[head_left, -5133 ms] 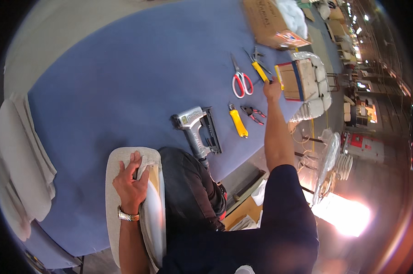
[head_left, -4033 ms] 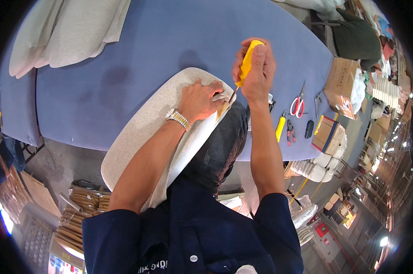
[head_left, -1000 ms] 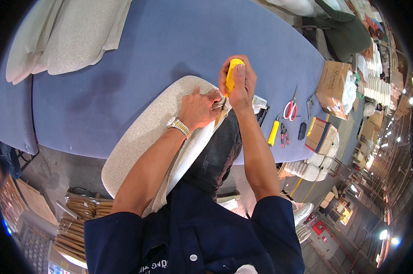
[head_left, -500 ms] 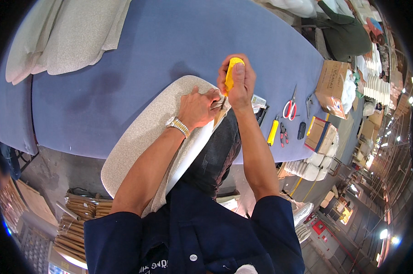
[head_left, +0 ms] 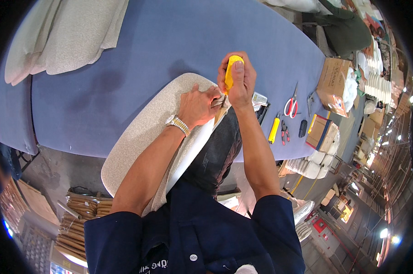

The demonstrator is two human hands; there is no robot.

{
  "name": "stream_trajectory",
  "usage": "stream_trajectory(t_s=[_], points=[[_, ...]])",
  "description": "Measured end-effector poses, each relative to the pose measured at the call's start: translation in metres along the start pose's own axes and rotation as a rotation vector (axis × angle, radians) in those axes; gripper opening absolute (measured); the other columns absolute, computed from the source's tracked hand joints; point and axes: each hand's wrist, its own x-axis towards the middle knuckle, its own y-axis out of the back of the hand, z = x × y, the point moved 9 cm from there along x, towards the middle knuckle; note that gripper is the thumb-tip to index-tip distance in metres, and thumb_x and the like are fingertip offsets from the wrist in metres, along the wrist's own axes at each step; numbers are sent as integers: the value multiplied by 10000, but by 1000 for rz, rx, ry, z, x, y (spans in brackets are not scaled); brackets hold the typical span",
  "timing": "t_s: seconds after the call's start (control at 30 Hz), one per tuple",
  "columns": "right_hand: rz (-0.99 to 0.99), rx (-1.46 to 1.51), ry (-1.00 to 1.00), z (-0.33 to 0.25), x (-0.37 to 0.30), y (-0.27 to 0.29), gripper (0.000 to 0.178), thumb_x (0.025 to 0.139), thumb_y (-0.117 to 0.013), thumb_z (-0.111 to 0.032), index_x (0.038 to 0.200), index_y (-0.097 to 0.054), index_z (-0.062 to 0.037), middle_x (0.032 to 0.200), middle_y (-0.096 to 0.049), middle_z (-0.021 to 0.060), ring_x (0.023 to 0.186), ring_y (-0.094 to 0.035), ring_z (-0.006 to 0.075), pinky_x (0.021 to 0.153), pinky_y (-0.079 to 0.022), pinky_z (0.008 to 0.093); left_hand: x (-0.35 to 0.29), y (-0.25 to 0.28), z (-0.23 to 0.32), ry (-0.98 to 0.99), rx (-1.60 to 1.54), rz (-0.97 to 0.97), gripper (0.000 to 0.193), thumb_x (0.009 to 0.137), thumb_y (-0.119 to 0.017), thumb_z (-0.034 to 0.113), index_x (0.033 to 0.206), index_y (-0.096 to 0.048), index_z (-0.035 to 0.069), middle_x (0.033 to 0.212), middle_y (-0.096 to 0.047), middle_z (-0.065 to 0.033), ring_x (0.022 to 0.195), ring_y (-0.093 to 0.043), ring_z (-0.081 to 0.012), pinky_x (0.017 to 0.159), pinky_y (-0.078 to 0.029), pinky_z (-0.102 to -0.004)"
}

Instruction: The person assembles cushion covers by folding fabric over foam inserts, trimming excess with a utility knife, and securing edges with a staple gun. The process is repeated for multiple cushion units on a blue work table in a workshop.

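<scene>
A padded panel (head_left: 144, 123) covered in beige speckled fabric leans across my lap against the table edge, its white inner side and a strip of brown board showing along the right. My left hand (head_left: 196, 106), with a watch on the wrist, lies on its upper right corner; the fingers are closed on the fabric edge. My right hand (head_left: 244, 84) is wrapped round a yellow-handled tool (head_left: 234, 75) held upright above that corner. Its thin dark metal shaft points down to the fabric edge beside my left fingertips. The tip itself is hard to make out.
On the blue-covered table (head_left: 160, 36) lie red-handled scissors (head_left: 291, 107), a yellow cutter (head_left: 274, 130), pliers (head_left: 285, 132) and a black block (head_left: 302, 128). Fabric pieces (head_left: 78, 39) rest at the far left. Cardboard boxes (head_left: 330, 84) stand at the right.
Both hands keep their holds and hardly shift. The yellow-handled tool stands almost as before, with its shaft still at the fabric edge. The view has moved very slightly.
</scene>
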Motion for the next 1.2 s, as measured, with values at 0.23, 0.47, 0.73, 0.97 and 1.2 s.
stream_trajectory(t_s=[0.23, 0.47, 0.73, 0.97, 1.2], points=[[19, 15, 7, 4, 1, 3, 394, 1102, -499, -429, 1042, -553, -43, 694, -528, 12, 493, -434, 47, 442, -330, 215, 0, -6, -4, -17, -8, 14, 382, 887, -709, 463, 1232, -716, 301, 1084, -771, -130, 1236, -618, -499, 943, -511, -595], [24, 1, 14, -1, 2, 4, 398, 1103, -496, -431, 1037, -555, -43, 683, -528, 6, 495, -433, 43, 442, -324, 212, 1, -6, -4, -12, 15, -8, 386, 881, -705, 462, 1236, -709, 309, 1122, -762, -157, 1222, -628, -495, 927, -521, -591], [-9, 1, 46, -7, 2, 0, 421, 1098, -498, -452, 1033, -559, -41, 675, -524, 6, 488, -420, 42, 446, -322, 216, 1, -3, -3, 27, 18, -33, 391, 870, -717, 463, 1230, -712, 313, 1109, -758, -192, 1196, -644, -497, 916, -519, -600], [38, -1, 62, -5, -2, 6, 422, 1095, -504, -452, 1042, -559, -36, 665, -519, 6, 498, -432, 43, 447, -324, 218, 1, -3, -4, 36, 9, -39, 425, 865, -729, 464, 1263, -700, 319, 1145, -740, -235, 1182, -652, -499, 934, -514, -592], [21, -64, 85, -10, -2, 7, 468, 1096, -458, -489, 1067, -536, -28, 731, -533, 64, 493, -471, 86, 435, -361, 238, 0, -1, -4, 45, 16, -19, 431, 862, -738, 464, 1265, -696, 316, 1161, -734, -240, 1181, -655, -492, 938, -507, -597]])
